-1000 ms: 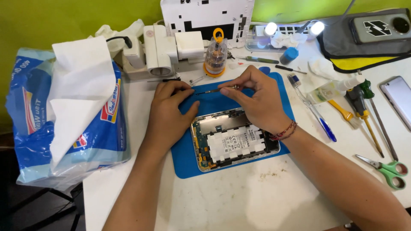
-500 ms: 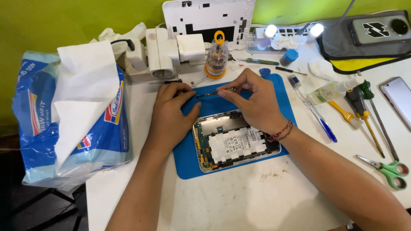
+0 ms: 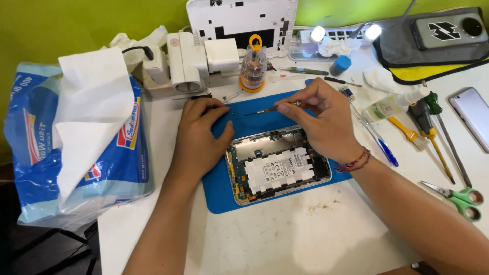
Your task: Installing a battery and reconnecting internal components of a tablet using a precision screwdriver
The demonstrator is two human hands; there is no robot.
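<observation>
**Working over an opened tablet**

Pinching a thin tool (image 3: 269, 108) between thumb and fingertips, the right hand (image 3: 321, 119) hovers over the far part of the blue mat (image 3: 254, 114), the tool's tip pointing left toward the left hand (image 3: 201, 135). That hand lies palm down on the mat's left edge, fingers curled loosely and closed on nothing, their tips beside a few tiny screws (image 3: 230, 112). The tablet (image 3: 277, 165) lies open on the mat just below both hands, back cover off, its white battery (image 3: 277, 168) and circuit boards showing. The right wrist wears a red cord bracelet (image 3: 356, 162). Behind the mat stands a screwdriver bit holder (image 3: 253, 69) with an orange ring. To the right lie screwdrivers (image 3: 433, 135), a blue pen (image 3: 379, 142), green scissors (image 3: 456, 196) and a phone (image 3: 471, 114). A blue tissue pack (image 3: 76, 142) sits at the left
</observation>
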